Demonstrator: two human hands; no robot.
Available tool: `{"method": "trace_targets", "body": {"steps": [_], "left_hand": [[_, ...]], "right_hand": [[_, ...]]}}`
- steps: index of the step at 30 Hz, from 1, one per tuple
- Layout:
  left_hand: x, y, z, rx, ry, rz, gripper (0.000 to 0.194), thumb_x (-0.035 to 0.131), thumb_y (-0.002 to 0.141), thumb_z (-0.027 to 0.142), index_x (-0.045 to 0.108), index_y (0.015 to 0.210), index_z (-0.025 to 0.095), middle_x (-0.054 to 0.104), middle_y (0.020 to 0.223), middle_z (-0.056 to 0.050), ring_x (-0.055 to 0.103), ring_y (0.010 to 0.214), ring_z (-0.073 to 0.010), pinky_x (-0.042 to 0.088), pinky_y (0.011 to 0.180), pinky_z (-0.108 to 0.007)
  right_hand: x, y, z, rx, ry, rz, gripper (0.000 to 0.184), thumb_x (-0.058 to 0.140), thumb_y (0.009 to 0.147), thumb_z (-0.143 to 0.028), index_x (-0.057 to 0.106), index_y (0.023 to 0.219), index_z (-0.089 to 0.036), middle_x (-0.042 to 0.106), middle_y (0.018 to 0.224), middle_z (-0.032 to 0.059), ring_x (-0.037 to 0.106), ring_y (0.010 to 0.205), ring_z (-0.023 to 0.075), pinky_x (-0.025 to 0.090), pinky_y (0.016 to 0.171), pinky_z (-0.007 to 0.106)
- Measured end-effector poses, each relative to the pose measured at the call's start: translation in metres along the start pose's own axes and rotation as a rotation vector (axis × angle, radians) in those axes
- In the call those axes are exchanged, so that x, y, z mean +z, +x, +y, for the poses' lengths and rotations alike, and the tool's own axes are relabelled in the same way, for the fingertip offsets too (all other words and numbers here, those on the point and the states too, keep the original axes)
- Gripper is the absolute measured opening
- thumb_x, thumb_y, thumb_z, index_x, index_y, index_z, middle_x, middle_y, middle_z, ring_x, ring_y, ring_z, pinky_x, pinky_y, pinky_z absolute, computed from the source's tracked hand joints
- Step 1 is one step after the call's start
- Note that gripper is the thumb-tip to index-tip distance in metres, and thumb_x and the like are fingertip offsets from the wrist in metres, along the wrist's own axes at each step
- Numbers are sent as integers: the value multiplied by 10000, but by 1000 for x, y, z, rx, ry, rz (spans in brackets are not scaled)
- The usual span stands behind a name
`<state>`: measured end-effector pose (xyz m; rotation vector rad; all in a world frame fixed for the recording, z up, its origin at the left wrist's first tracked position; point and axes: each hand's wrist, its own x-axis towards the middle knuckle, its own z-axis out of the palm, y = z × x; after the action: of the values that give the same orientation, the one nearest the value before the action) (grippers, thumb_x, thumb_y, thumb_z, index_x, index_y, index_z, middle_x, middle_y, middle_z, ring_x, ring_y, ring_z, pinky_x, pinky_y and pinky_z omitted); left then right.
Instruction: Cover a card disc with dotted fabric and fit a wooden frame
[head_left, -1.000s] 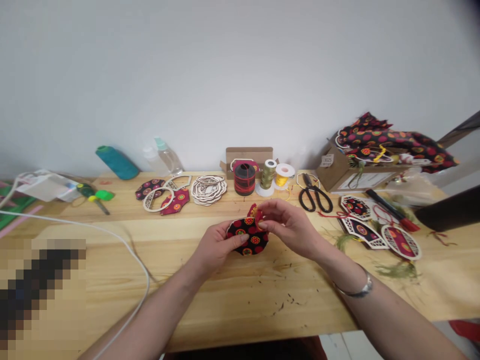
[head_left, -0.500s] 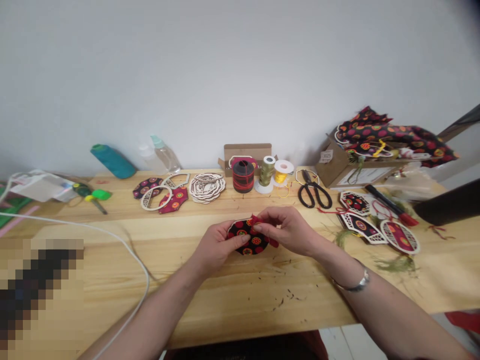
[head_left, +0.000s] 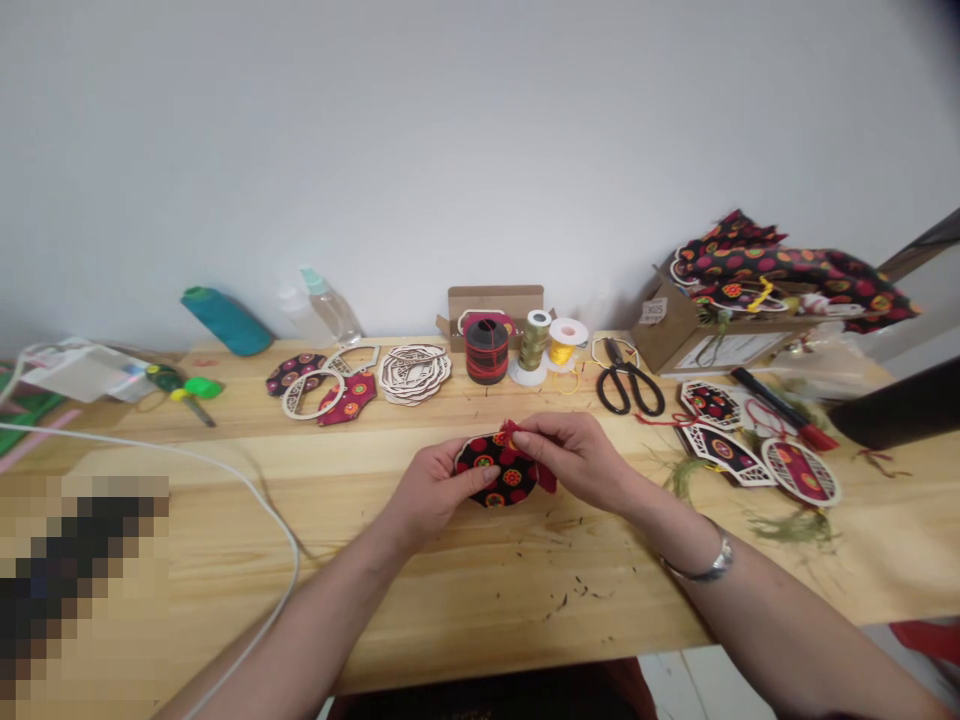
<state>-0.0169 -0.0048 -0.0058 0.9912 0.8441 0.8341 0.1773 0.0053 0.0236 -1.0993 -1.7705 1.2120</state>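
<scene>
Both hands are busy over the middle of the wooden surface [head_left: 480,600], holding a round piece of black fabric [head_left: 499,472] with red and orange dots. The left hand [head_left: 427,485] has a closed grip on it from the left, thumb lying across the front. The right hand [head_left: 577,458] pinches in at the top edge, on a bit of red cloth [head_left: 546,473] that sticks out past the black. There's a silver bangle [head_left: 709,568] on the right wrist. Just behind the hands sit a dark thread spool [head_left: 486,352], a green spool [head_left: 534,342] and a yellow spool [head_left: 566,342], with black-handled scissors [head_left: 628,390] off to the right. Stacked laser-cut wooden frames [head_left: 414,372] are left of the spools, and finished fabric-and-wood panels [head_left: 799,472] lie further right.
</scene>
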Motion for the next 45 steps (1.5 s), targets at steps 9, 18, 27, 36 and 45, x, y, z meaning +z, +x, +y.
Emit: {"method": "trace_targets", "body": {"steps": [9,18,27,36,45], "left_hand": [[0,0,-2,-8,-7,15,351,770,719,284,708,1031,137,764,946,-85,711,818,-220,548,773,-331],[1,0,0,-20,-49,20,323,774,713,264,708,1000,132,768,893,-73,713,777,-207,556,775,-343],[3,-2,1,-72,-35,4,363,778,700,261,709,1036,144,766,952,-90,718,831,-219,559,798,-358],[8,-3,2,-127,78,-43,265,790,665,275,733,894,155,760,803,-45,694,722,-192,534,728,-320],[7,-3,-1,-127,114,-82,225,764,694,277,725,875,151,749,785,-40,682,727,-181,518,725,-307]], "right_hand": [[2,0,0,26,13,55,390,529,887,-476,631,683,-160,524,451,-34,447,402,79,330,399,208],[4,3,3,82,108,131,398,569,831,-509,574,608,-179,506,425,-42,436,392,82,337,409,215],[-11,11,10,-27,39,451,164,625,793,-330,689,795,-179,694,714,24,586,622,133,487,600,273],[-2,-1,-2,-459,-270,91,168,568,889,-223,720,957,-202,693,899,75,630,810,163,525,716,310],[1,-1,0,-261,-346,-43,183,547,889,-201,726,869,-164,689,744,39,589,666,125,449,619,247]]}}
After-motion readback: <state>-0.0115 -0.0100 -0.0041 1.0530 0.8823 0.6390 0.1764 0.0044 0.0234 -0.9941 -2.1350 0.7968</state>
